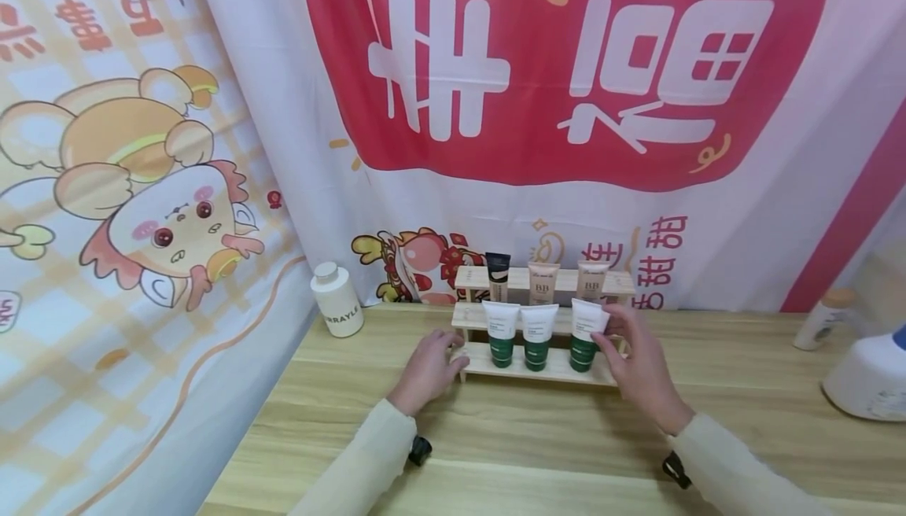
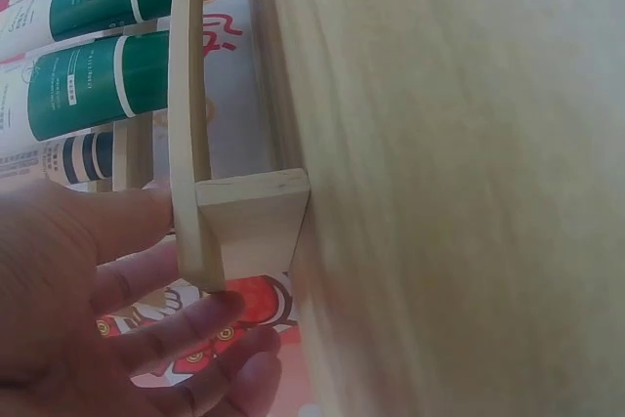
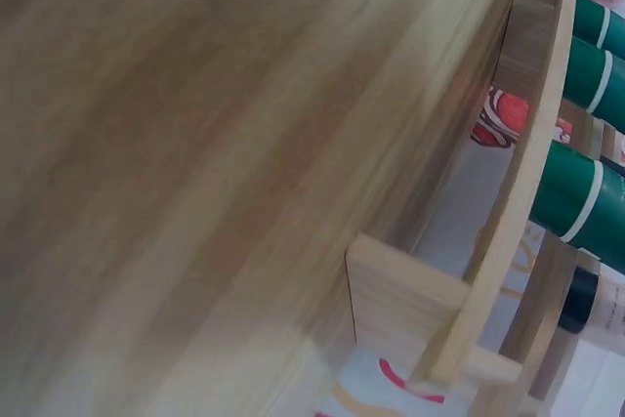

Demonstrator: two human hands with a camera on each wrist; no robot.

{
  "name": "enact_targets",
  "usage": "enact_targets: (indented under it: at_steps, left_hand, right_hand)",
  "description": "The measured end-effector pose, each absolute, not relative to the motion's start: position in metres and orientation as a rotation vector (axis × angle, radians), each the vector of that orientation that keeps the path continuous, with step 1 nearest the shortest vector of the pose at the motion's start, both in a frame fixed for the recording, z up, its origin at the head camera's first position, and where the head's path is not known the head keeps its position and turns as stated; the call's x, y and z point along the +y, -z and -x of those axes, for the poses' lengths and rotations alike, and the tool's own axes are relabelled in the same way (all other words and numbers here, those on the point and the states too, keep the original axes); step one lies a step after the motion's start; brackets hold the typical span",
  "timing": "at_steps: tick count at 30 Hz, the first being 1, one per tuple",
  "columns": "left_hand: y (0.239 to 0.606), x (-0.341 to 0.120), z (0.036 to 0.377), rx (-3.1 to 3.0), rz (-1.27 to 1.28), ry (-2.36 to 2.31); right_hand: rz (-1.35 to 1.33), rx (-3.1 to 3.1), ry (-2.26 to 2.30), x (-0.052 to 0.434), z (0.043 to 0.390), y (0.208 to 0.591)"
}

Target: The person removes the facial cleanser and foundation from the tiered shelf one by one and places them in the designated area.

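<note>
A small three-tier wooden display rack (image 1: pixel 545 375) stands on the table, with three white-and-green squeeze tubes upright on its lowest tier. My right hand (image 1: pixel 640 366) pinches the rightmost tube (image 1: pixel 584 331) between thumb and fingers near its top. The middle tube (image 1: pixel 538 335) and the left tube (image 1: pixel 501 331) stand close together, apart from the right one. At the rack's left end is my left hand (image 2: pixel 107 300), its thumb against the bottom shelf (image 2: pixel 186 144) and its fingers loosely spread around the shelf end. The right wrist view shows tube bottoms on the shelf (image 3: pixel 508 212).
Behind stand a dark tube (image 1: pixel 499 276) and two beige BB tubes, one (image 1: pixel 543 281) central. A white bottle (image 1: pixel 337 301) is at the left table edge. A capped white bottle (image 1: pixel 823 319) and a larger jug (image 1: pixel 867 378) stand right. Printed cloth (image 1: pixel 453 162) hangs behind.
</note>
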State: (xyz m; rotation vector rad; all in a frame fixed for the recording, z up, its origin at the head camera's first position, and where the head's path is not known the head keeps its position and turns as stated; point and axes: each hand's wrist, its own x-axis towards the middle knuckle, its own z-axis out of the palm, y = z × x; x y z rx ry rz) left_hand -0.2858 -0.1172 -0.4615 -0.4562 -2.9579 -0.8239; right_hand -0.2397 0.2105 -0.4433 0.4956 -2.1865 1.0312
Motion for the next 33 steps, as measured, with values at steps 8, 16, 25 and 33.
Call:
enact_targets:
  at_steps: [8, 16, 25, 33]
  left_hand:
    - [0.461, -0.116, 0.287, -2.995, 0.425, 0.735]
    - [0.461, -0.114, 0.288, -2.998, 0.441, 0.727]
    - [0.456, -0.112, 0.287, -3.001, 0.442, 0.709]
    - [0.456, -0.112, 0.286, -2.994, 0.465, 0.688]
  right_hand:
    - [-0.408, -2.114, -0.999, 0.252, 0.23, 0.427]
    - [-0.178, -2.399, -0.997, 0.311, 0.241, 0.418]
    - [-0.19, -2.745, -1.03, 0.335, 0.286, 0.445]
    - [-0.186, -2.872, -1.098, 0.33, 0.313, 0.457]
